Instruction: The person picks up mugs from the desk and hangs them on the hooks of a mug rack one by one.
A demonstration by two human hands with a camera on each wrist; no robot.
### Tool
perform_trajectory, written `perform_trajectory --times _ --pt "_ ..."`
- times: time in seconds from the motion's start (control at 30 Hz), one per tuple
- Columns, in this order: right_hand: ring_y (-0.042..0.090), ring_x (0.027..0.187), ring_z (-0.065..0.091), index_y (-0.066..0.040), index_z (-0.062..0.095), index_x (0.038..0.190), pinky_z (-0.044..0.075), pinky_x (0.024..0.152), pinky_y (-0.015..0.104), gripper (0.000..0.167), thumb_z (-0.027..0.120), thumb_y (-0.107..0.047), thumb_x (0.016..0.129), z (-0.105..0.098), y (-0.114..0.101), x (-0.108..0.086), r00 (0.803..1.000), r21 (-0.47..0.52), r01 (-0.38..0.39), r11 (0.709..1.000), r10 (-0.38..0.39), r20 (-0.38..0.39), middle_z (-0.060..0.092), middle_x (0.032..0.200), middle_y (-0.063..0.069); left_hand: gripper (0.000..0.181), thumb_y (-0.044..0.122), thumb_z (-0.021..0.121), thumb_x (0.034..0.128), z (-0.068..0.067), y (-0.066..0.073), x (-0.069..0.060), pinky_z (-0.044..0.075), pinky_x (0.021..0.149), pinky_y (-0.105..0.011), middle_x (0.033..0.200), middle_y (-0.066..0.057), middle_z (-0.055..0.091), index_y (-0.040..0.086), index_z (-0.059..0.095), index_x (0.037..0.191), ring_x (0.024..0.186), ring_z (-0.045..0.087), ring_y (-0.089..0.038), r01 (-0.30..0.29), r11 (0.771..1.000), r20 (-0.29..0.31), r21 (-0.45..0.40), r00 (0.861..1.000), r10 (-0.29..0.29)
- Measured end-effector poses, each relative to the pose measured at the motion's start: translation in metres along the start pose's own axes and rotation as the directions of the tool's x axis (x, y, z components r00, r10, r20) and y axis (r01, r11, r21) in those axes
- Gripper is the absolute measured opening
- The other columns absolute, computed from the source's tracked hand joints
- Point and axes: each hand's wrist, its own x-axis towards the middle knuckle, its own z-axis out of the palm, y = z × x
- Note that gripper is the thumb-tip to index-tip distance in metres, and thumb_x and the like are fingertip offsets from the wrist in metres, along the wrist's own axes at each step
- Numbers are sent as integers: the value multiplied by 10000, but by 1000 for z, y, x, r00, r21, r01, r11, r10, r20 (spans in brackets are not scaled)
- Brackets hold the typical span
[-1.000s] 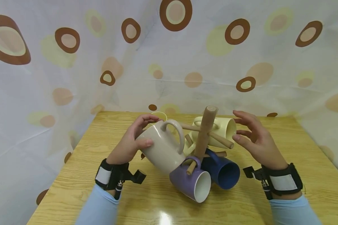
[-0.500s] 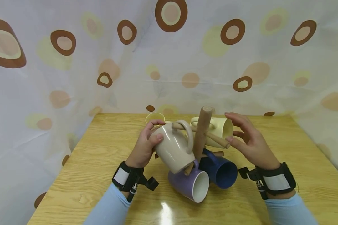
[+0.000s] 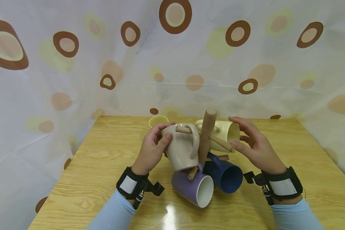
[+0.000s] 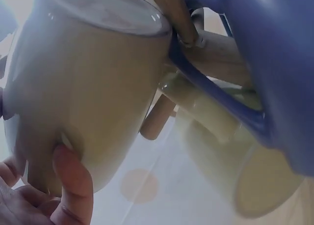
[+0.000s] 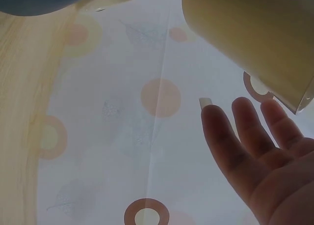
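My left hand (image 3: 152,147) grips a beige mug (image 3: 179,151), thumb on its near side and fingers round the rim end. The mug tilts, and an upper peg of the wooden mug tree (image 3: 208,129) passes through its handle loop. In the left wrist view, the thumb presses the beige mug (image 4: 88,87). My right hand (image 3: 258,147) is beside the mouth of a cream mug (image 3: 225,127), hung on the tree's right side. Its fingers are loosely bent around nothing; in the right wrist view, the visible fingers (image 5: 223,141) are apart from the cream mug (image 5: 250,33).
A purple mug (image 3: 185,188) and a dark blue mug (image 3: 230,180) hang low at the front of the tree. A pale yellow rim (image 3: 158,120) shows behind my left hand. The wooden table (image 3: 103,179) meets a patterned cloth (image 3: 161,64) at the back.
My left hand has moved right with the beige mug, bringing its handle over the peg, and has turned the mug more upright. My right hand has shifted slightly left.
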Motion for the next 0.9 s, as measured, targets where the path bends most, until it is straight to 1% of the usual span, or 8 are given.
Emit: perform_trajectory --times 0.23,0.33,0.4,0.5,0.6,0.73,0.8,0.9 --pt "111 1208 484 -78 378 1504 435 922 151 679 597 117 891 -6 -2 -1 1000 -21 -7 1000 7 -12 420 1466 89 381 352 483 1037 -14 0 12 494 488 -305 1244 -102 626 74 581 1278 1005 595 -200 -59 980 -146 188 985 88" --pt "124 1229 482 -66 372 1505 435 933 145 674 589 120 894 -8 -2 -2 1000 -3 -13 1000 13 -18 409 1483 106 277 232 538 1010 -30 -7 25 478 560 -310 1159 -93 661 86 641 1223 1011 598 -216 -32 915 -233 403 963 136" --pt "122 1248 475 -74 362 1512 437 938 143 669 579 109 906 -9 -1 -3 999 8 -29 1000 30 -13 393 1500 115 291 187 605 962 -40 -12 37 513 750 -370 1217 -115 646 85 652 1231 1102 580 -265 10 830 -193 557 974 118" --pt "107 1271 458 -91 356 1518 436 941 137 653 560 90 926 -9 1 -6 998 4 -55 998 55 -14 381 1515 106 485 298 665 914 -49 -21 57 437 1008 -537 1446 -154 491 125 579 1359 1338 428 -393 45 634 -21 772 999 -45" --pt "94 1286 437 -105 359 1519 424 944 133 636 554 70 939 -9 1 -8 998 -14 -62 998 62 -24 386 1521 77 693 482 641 888 -50 -34 75 383 1024 -657 1591 -197 245 208 435 1491 1421 206 -545 58 480 92 876 955 -283" --pt "102 1288 422 -97 361 1517 418 951 148 621 545 65 946 -9 1 -8 999 -23 -47 999 46 -14 388 1525 36 672 567 536 898 -45 -54 88 490 886 -607 1591 -252 192 255 440 1485 1224 490 -529 133 287 25 949 873 -486" --pt "99 1286 426 -91 357 1517 421 954 151 618 536 72 948 -9 2 -7 999 -26 -35 999 35 -3 386 1525 33 600 507 530 915 -39 -65 89 514 827 -557 1490 -288 338 197 505 1428 999 628 -433 158 193 -45 968 872 -488" --pt "95 1284 431 -93 362 1516 424 955 154 611 531 69 952 -9 2 -6 999 -27 -33 999 33 0 391 1521 26 475 325 560 928 -31 -81 90 539 745 -507 1254 -262 517 93 532 1342 803 648 -350 195 118 -136 974 911 -389"
